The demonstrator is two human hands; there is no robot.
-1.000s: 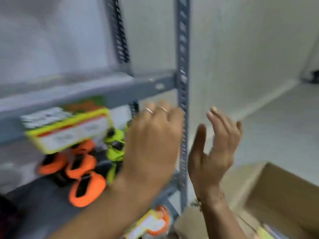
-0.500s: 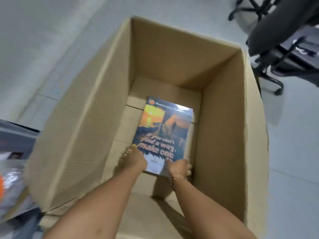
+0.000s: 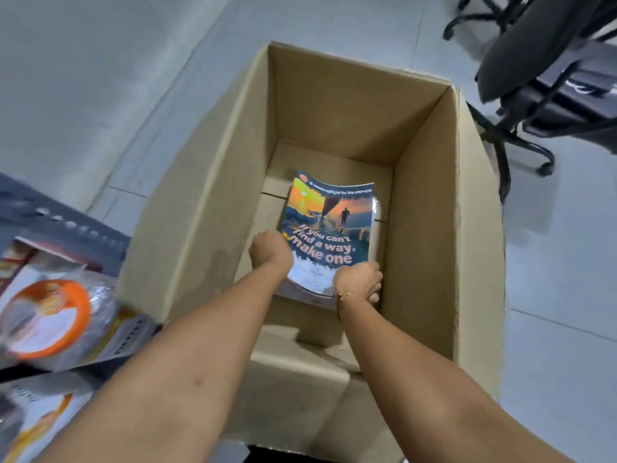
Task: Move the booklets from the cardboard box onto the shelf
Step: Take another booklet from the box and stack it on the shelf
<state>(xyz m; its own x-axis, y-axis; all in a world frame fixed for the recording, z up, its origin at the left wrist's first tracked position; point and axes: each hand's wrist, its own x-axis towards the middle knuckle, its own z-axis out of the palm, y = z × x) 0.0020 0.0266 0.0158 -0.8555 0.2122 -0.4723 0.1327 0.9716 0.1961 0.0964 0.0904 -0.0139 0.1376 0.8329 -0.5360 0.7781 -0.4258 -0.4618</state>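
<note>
The booklets (image 3: 329,225) are seen deep inside the cardboard box (image 3: 200,208), near its right wall, with the top cover bent upward. The line "If you can't find a way, make one" is printed on it. The left edge is gripped by the left hand (image 3: 271,247), and the lower right corner is clamped by the right hand (image 3: 359,279). The box is placed on the grey floor (image 3: 551,345). The shelf (image 3: 50,222) with orange packaged goods (image 3: 50,319) is found at the left, an office chair (image 3: 534,78) at the upper right.
</note>
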